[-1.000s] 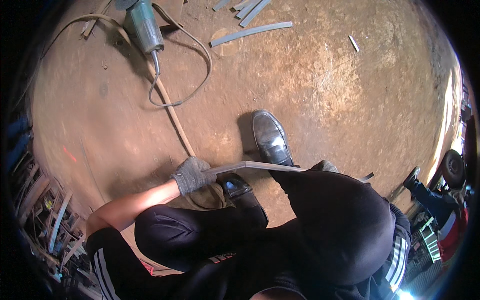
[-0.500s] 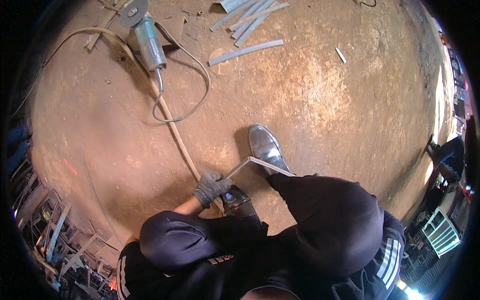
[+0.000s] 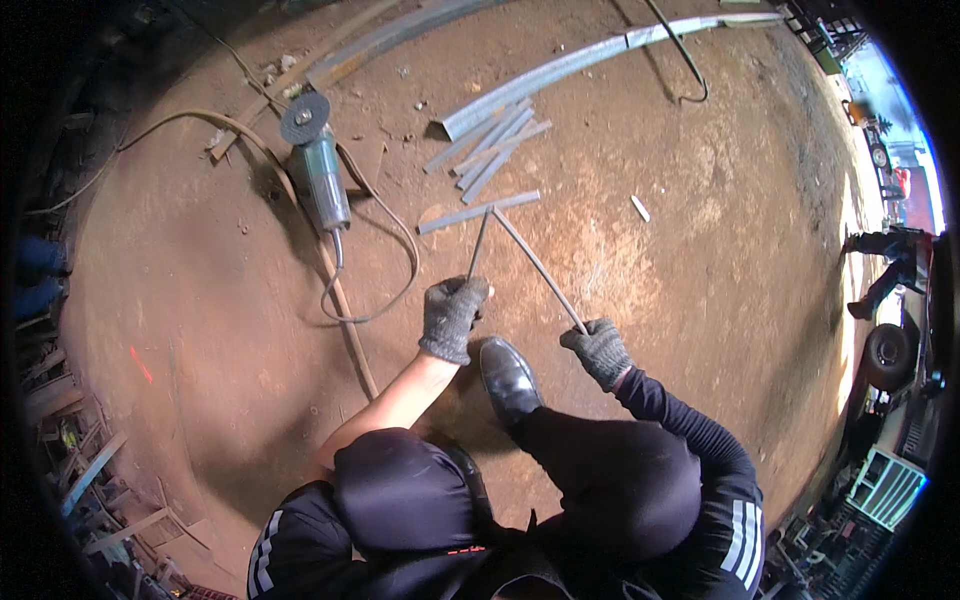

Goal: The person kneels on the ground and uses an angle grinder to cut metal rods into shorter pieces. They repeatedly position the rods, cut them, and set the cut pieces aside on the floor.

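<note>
In the head view I hold a thin metal bar (image 3: 540, 268), bent into a narrow V with its point away from me. My left hand (image 3: 452, 318), in a grey knit glove, is closed round the end of the left leg. The right leg's end is gripped by my right hand (image 3: 600, 352), gloved alike. The bend appears over or against a loose flat metal strip (image 3: 455, 220) on the floor; whether they touch I cannot tell. Beyond lie several more metal strips (image 3: 497, 150). My black shoe (image 3: 508, 380) is between my hands, nearer me.
An angle grinder (image 3: 322, 185) lies at the left, its cord (image 3: 408, 262) looped beside it. A long pole or hose (image 3: 350, 345) runs toward me. Long metal profiles (image 3: 570, 72) lie at the back. Scrap metal (image 3: 95, 475) is heaped left; a person (image 3: 885, 262) and a wheel (image 3: 888, 352) are right.
Both hands have reached forward with the bent bar, its point now at the loose strip. My right hand has come out from behind my knee. The view takes in more floor ahead.
</note>
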{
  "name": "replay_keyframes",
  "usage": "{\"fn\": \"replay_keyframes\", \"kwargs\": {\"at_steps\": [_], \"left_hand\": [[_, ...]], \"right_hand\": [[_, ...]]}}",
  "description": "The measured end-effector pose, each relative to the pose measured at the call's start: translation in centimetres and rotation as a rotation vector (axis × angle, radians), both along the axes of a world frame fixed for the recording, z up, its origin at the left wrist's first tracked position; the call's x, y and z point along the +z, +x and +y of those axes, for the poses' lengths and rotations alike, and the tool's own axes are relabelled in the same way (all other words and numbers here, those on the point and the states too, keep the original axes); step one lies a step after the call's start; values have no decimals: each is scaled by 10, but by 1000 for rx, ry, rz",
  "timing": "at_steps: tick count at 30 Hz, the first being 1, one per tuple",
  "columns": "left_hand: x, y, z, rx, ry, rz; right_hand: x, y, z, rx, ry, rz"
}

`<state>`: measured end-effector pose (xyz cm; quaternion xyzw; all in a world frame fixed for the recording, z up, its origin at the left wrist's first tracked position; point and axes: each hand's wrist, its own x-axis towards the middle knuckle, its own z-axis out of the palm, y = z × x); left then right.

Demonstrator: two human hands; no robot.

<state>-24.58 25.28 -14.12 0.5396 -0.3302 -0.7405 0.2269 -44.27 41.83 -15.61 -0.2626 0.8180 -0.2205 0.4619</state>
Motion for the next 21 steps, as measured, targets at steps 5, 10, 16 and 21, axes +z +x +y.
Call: {"fn": "replay_keyframes", "kwargs": {"at_steps": [5,10,16,21], "left_hand": [[15,-37,-15,121,-7,52],[-1,-54,-4,125,84,144],[2,-1,4,-260,159,497],[41,63,-61,-997,-166,371]], "right_hand": [[-14,28,-35,50,-97,-41],[-51,39,-18,273,-636,57],[39,10,-31,321,113,-313],[55,-69,-8,360,-89,-993]]}}
